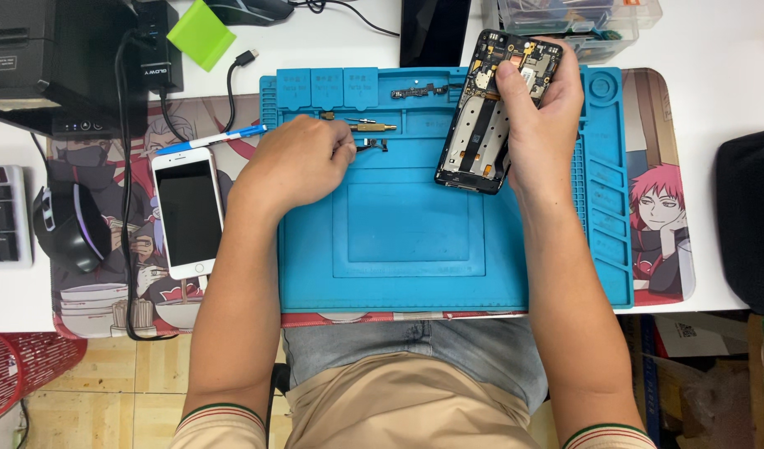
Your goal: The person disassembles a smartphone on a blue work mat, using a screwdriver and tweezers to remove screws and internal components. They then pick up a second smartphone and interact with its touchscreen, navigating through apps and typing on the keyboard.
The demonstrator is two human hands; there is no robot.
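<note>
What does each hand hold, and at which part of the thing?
The right hand grips the opened phone at its upper end. The left hand rests on the blue repair mat, fingertips at small parts; a hold cannot be told.

White phone (pixel 188 212) left of repair mat (pixel 407 241); opened phone (pixel 490 116) above it
</note>
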